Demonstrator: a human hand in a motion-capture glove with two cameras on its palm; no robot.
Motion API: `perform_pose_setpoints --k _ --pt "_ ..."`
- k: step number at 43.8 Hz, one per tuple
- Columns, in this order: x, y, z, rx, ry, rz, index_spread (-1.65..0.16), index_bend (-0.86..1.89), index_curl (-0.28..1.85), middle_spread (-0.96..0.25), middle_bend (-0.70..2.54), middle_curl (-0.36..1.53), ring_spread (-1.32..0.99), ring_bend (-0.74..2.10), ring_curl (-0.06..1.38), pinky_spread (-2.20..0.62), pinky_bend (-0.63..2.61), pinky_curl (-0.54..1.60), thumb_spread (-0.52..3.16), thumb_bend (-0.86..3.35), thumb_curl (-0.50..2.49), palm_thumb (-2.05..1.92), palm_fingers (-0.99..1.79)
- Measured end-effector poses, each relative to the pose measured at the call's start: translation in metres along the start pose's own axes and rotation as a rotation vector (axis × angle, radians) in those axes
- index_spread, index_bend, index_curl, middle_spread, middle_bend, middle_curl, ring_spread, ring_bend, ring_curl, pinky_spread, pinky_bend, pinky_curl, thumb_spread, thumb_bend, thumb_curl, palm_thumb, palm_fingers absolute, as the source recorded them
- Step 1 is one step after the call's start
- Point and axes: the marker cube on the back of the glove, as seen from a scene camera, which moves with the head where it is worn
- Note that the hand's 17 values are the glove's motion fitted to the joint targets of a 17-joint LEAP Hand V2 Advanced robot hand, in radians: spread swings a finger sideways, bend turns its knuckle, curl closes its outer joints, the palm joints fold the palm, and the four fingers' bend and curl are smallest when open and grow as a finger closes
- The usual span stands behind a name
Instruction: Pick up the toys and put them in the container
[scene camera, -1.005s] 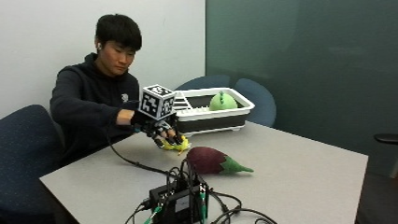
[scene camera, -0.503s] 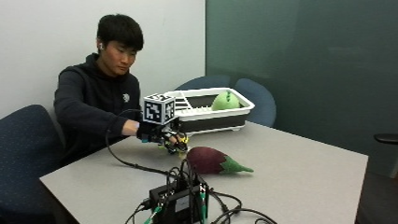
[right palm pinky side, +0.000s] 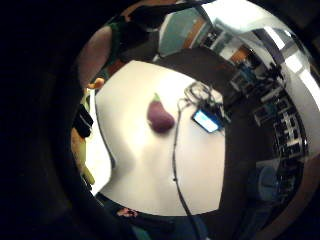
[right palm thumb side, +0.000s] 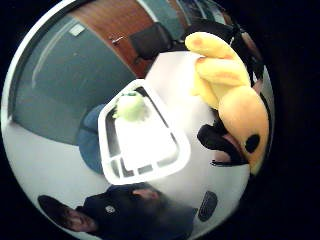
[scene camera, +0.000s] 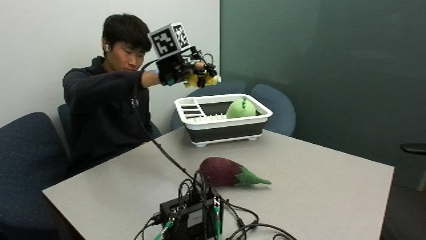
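Outside view: my gloved right hand (scene camera: 178, 70) is raised high above the table (scene camera: 319, 170), up and a little short of the white bin (scene camera: 223, 120), with its fingers curled round a yellow toy (scene camera: 202, 80). The bin sits at the table's far end, near my chest.

Progress, as I judge it: one toy is done, one is in transit, one is left. A green toy (scene camera: 240, 108) already lies inside the bin, at the end away from its slotted compartment. The yellow toy is in my grip and not yet over the bin's opening. The eggplant (scene camera: 229, 173) lies untouched on the tabletop, well apart from the bin, just beyond a bundle of cables and a small device (scene camera: 193, 217).

Thumb-side palm view: the yellow toy (right palm thumb side: 230, 95) looks soft and plush, a rounded body with lobed yellow parts and a dark spot; it fills the space beside the palm, with black glove parts against it. The bin (right palm thumb side: 145, 135) shows below the hand, the green toy (right palm thumb side: 131, 106) inside it.

Little-finger-side palm view: the eggplant (right palm pinky side: 160, 116) lies alone on the table, a purple body with a green cap.
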Motion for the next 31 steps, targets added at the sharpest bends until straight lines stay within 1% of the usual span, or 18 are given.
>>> perform_pose_setpoints --k 5,9,10,13,14,15,17,19,21,23,27,31 --pt "-0.053 -0.008 -0.002 -0.010 -0.067 -0.211 -0.10 1.13 0.73 -0.22 0.62 0.48 -0.17 0.20 0.11 0.01 0.34 0.27 1.24 0.23 0.59 0.59 0.29" --pt "-0.071 -0.022 0.017 -0.065 -0.045 -0.218 -0.09 1.13 0.74 -0.23 0.62 0.49 -0.18 0.21 0.12 0.01 0.34 0.27 1.22 0.21 0.61 0.58 0.29" --pt "-0.075 -0.024 0.023 -0.097 -0.042 -0.218 -0.09 1.13 0.74 -0.23 0.62 0.49 -0.18 0.22 0.12 0.01 0.34 0.27 1.21 0.19 0.61 0.57 0.29" --pt "-0.110 -0.020 0.043 -0.251 -0.090 -0.114 -0.10 1.07 0.73 -0.22 0.64 0.50 -0.18 0.23 0.13 0.01 0.35 0.28 1.23 0.15 0.59 0.50 0.27" --pt "-0.120 -0.017 0.050 -0.300 -0.081 -0.101 -0.11 1.07 0.74 -0.21 0.60 0.49 -0.18 0.22 0.13 0.01 0.37 0.29 1.26 0.13 0.57 0.46 0.23" --pt "-0.127 -0.013 0.056 -0.342 -0.064 -0.108 -0.12 1.04 0.72 -0.19 0.50 0.46 -0.16 0.20 0.13 0.01 0.43 0.31 1.29 0.06 0.52 0.34 0.13" --pt "-0.132 -0.008 0.065 -0.395 -0.062 -0.136 -0.12 0.87 0.70 -0.14 0.36 0.43 -0.12 0.22 0.17 0.02 0.57 0.36 1.24 -0.06 0.47 0.17 -0.10" --pt "-0.127 -0.007 0.069 -0.408 -0.098 -0.141 -0.12 0.67 0.65 -0.10 0.26 0.40 -0.09 0.22 0.17 0.02 0.66 0.38 1.17 -0.10 0.44 0.06 -0.23" --pt "-0.110 -0.011 0.067 -0.391 -0.128 -0.116 -0.13 0.53 0.60 -0.07 0.21 0.38 -0.07 0.23 0.17 0.02 0.69 0.38 1.13 -0.09 0.43 0.02 -0.23" --pt "-0.080 -0.021 0.061 -0.366 -0.166 -0.059 -0.14 0.44 0.57 -0.05 0.18 0.37 -0.06 0.22 0.17 0.03 0.70 0.38 1.11 -0.07 0.42 -0.02 -0.21" --pt "-0.009 -0.041 0.046 -0.327 -0.199 0.069 -0.19 0.36 0.51 -0.02 0.15 0.35 -0.04 0.19 0.17 0.03 0.68 0.38 1.09 -0.05 0.40 -0.03 -0.14" --pt "0.010 -0.029 0.049 -0.295 -0.117 0.073 -0.22 0.35 0.49 0.00 0.15 0.34 -0.02 0.17 0.17 0.03 0.65 0.37 1.09 -0.04 0.39 -0.02 -0.10"
